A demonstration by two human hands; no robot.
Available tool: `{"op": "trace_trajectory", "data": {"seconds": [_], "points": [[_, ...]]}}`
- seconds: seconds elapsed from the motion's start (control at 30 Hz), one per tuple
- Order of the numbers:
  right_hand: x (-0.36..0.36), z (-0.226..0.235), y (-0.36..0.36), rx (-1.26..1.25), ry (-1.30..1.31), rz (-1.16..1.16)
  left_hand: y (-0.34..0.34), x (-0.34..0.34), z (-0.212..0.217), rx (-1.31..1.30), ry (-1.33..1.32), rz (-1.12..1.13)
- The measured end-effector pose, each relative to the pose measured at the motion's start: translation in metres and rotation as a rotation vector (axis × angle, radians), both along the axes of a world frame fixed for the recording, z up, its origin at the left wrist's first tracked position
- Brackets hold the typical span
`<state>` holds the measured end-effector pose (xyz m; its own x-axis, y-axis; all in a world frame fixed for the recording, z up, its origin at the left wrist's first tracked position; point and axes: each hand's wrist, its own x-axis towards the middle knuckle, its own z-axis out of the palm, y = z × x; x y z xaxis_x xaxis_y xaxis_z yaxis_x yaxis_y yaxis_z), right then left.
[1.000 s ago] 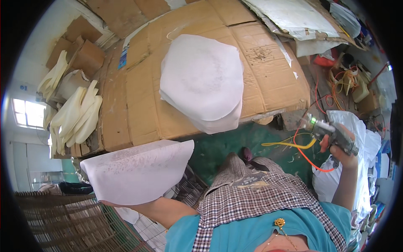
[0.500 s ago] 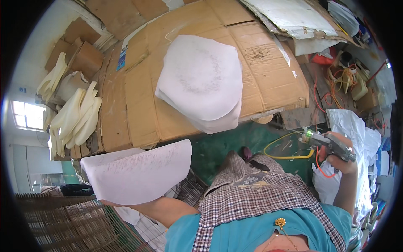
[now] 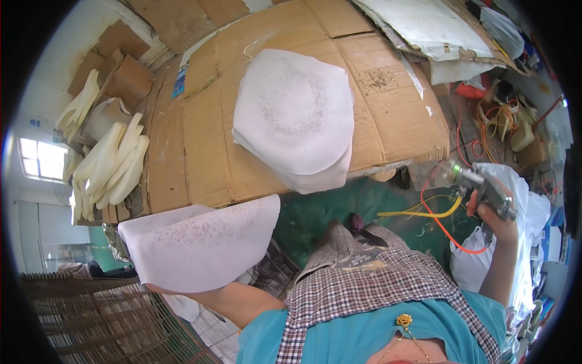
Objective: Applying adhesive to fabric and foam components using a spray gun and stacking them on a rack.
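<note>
A white flexible sheet (image 3: 200,258) with reddish-brown specks along its folded upper part lies draped over my left forearm (image 3: 236,300). My left hand is beneath it, its fingers hidden. Off to the right, my right hand (image 3: 500,224) is closed round the grip of a grey metal spray gun (image 3: 479,185), whose nozzle end points up and left. A yellow hose (image 3: 418,214) and an orange hose (image 3: 445,230) hang from the gun. On the cardboard-covered table (image 3: 203,164) rests a stack of similar white sheets (image 3: 297,112), the top one marked by a speckled ring.
Cream-coloured curved pieces (image 3: 112,167) stand at the table's left end near cardboard boxes (image 3: 130,79). A slatted rack (image 3: 91,315) is at lower left. White plastic bags (image 3: 470,261) hang at right, below tangled orange hoses (image 3: 485,130). The floor (image 3: 321,209) is green.
My right hand has tilted the spray gun, its nozzle swinging slightly right and up; the hoses have shifted. The draped sheet has tipped a little, showing more of its speckled part.
</note>
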<state>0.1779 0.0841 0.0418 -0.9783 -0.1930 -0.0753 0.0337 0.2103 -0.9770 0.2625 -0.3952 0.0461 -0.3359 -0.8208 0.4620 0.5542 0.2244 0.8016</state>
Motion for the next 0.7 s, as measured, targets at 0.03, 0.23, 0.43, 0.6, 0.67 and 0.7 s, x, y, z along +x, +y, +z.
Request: {"op": "trace_trajectory", "data": {"seconds": [0.03,0.23,0.43,0.6,0.67,0.7], "points": [[0.002,0.0,0.0,-0.036,0.007,0.061,-0.004,0.001,-0.001,-0.001,0.021,-0.08],[-0.003,-0.002,-0.004,-0.125,0.024,-0.026,0.003,-0.007,0.003,-0.185,-0.252,0.123],[-0.017,-0.009,-0.001,-0.082,-0.002,0.015,0.003,-0.012,0.001,-0.051,-0.177,-0.069],[-0.052,-0.016,-0.013,-0.08,0.105,-0.004,0.001,-0.015,-0.003,0.049,-0.115,-0.188],[-0.074,-0.026,-0.02,-0.09,0.077,-0.007,-0.002,-0.004,-0.001,0.087,-0.086,-0.203],[-0.093,-0.031,-0.029,-0.02,0.105,-0.001,-0.002,0.003,0.001,0.102,-0.068,-0.192]]}}
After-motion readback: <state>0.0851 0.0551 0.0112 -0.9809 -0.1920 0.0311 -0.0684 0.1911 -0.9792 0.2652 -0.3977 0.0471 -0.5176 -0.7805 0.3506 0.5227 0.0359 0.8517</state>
